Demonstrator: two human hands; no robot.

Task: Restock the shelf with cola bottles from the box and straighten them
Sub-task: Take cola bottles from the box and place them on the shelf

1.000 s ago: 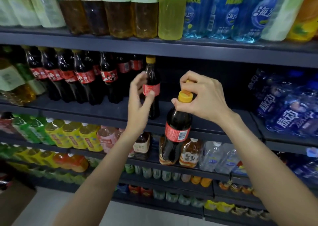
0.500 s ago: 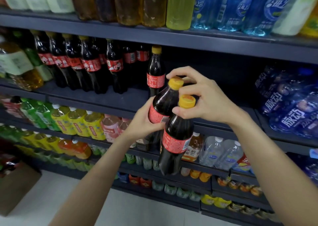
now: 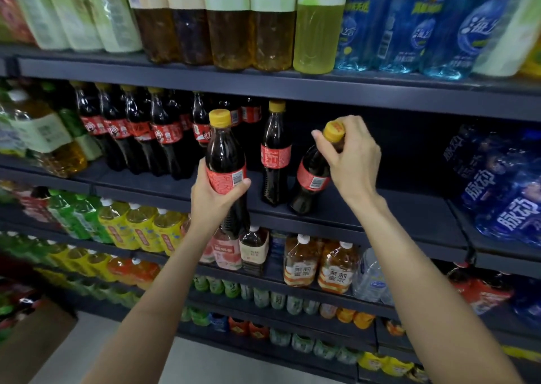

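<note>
Dark store shelf (image 3: pixel 380 217), cola row at left, 2 bottles in hand.
L hand (image 3: pixel 215 199) gripped 1 upright cola bottle (image 3: pixel 225 161) by its label, in front of shelf edge; R hand (image 3: pixel 352 161) pinched cap of 2nd, tilted bottle (image 3: pixel 311 179), base on shelf just beside 1 standing bottle (image 3: pixel 275 155).

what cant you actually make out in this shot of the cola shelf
All in the head view:
- Base of the cola bottle in the left hand: covered by that hand and the shelf edge.
- Whether the tilted cola bottle under the right hand rests fully on the shelf: too dark.
- How many cola bottles stand in the back rows: front bottles and shadow hide them.
- The cardboard box: cut off by the left edge, contents unseen.
</note>
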